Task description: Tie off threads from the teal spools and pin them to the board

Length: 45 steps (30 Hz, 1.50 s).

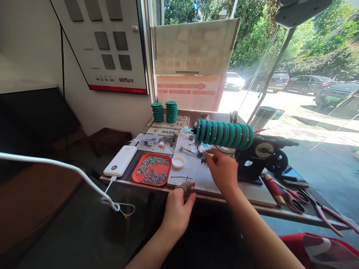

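My left hand (179, 205) rests at the table's front edge, fingers curled, its taped fingertip pinching a thin metal pin that lies on the white mat (196, 175). My right hand (223, 168) hovers over the mat beside a pile of small dark parts (200, 154), fingers pinched together; what they hold is too small to make out. Just behind it a row of green discs (224, 133) sits on a rod of the black machine (260, 157).
A red tray (153, 173) of small metal pieces, a white cap (178, 161) and a white power bank (120, 160) with cable lie left. Two green disc stacks (165, 111) stand at the back. Pink-handled pliers and scissors (297, 196) lie right. A window is behind.
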{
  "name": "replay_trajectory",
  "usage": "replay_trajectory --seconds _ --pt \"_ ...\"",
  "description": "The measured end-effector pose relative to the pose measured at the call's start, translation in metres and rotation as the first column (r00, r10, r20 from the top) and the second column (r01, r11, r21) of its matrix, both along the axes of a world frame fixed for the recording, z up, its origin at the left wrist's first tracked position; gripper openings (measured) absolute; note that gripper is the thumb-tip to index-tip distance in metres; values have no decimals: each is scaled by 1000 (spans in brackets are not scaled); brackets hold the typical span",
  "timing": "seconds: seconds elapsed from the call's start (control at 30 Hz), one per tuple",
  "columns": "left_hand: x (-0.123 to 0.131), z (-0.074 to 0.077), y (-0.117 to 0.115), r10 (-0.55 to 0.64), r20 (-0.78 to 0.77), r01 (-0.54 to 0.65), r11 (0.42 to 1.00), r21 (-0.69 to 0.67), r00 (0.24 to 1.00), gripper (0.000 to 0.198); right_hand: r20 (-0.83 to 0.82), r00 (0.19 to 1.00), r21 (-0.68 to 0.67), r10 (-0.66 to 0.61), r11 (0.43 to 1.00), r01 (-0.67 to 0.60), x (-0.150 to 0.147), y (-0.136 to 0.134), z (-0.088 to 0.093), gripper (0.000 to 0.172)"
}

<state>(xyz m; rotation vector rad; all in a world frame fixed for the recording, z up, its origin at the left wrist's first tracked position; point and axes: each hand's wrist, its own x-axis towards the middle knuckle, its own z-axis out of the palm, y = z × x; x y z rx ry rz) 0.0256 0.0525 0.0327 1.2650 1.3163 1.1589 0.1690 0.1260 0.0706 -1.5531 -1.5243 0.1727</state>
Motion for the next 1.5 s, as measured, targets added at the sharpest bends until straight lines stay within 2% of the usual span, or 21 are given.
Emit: replay_trajectory --seconds 0.1,0.2,0.33,0.43,0.53,0.6,0.7,0.93,1.07,1.2,1.5 --pt "2 13 2 53 -188 -25 989 148 981 25 -24 1000 -38 11 999 -12 -5 2 3 26" --pt "11 27 9 42 -252 21 970 242 967 23 -203 972 -62 122 989 -137 -1 -8 7 23" --pt "30 37 25 16 -238 53 959 279 971 27 -474 834 -40 282 939 -340 11 -24 19 22" --pt "39 38 28 -136 -23 137 960 244 990 20 -678 675 -48 292 898 -437 13 -28 25 21" --pt "37 39 20 -281 305 256 959 118 910 19 -878 402 -44 261 792 -609 9 -28 24 23" --pt "31 40 11 -288 486 329 944 0 825 19 -940 255 -16 225 720 -694 4 -28 22 24" --pt "21 40 -5 -261 627 418 901 -114 734 21 -964 169 20 206 688 -726 -2 -31 19 23" --pt "0 19 -36 -139 710 492 810 -320 691 21 -962 183 19 204 717 -697 0 -33 13 20" --pt "-9 11 -50 -123 724 510 788 -344 679 22 -959 207 -2 191 731 -682 1 -32 10 19" --pt "-15 7 -59 -112 732 516 779 -355 672 23 -953 230 -18 199 720 -694 0 -31 8 18" --pt "-19 2 -67 -113 758 535 774 -338 642 23 -942 259 -29 214 715 -698 1 -29 10 21"
